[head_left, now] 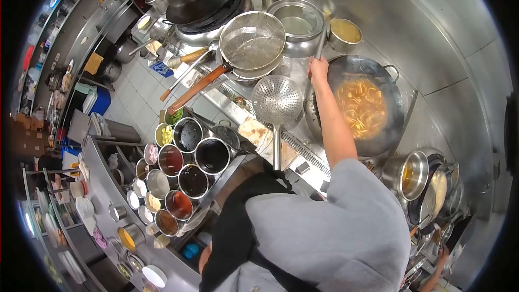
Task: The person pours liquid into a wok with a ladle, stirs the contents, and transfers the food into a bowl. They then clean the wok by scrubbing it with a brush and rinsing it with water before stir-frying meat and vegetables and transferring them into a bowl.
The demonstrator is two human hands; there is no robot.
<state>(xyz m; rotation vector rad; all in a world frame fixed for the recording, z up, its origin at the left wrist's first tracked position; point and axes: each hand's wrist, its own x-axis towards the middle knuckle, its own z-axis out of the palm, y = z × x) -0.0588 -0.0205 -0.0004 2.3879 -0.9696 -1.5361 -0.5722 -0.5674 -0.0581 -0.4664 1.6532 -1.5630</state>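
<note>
My right hand (318, 70) is closed round the long metal handle of a ladle (322, 43), at the left rim of a large dark wok (397, 113). The ladle's far end, beside the lidded steel pot (296, 19), is hard to make out. Noodles in reddish-brown broth (361, 108) lie in the wok, with steam over them. Of my left hand (204, 258) only a bit of skin shows at the black apron's edge; its fingers are hidden. A perforated skimmer (277, 100) rests left of the wok, its handle toward me.
A wire strainer (252, 40) sits over a pot, with an empty wok (200, 2) behind it. To the left, several steel containers (212, 156) hold sauces and chopped ingredients. A steel pot with yellow liquid (414, 176) stands at right. Another person's hand (443, 257) shows at lower right.
</note>
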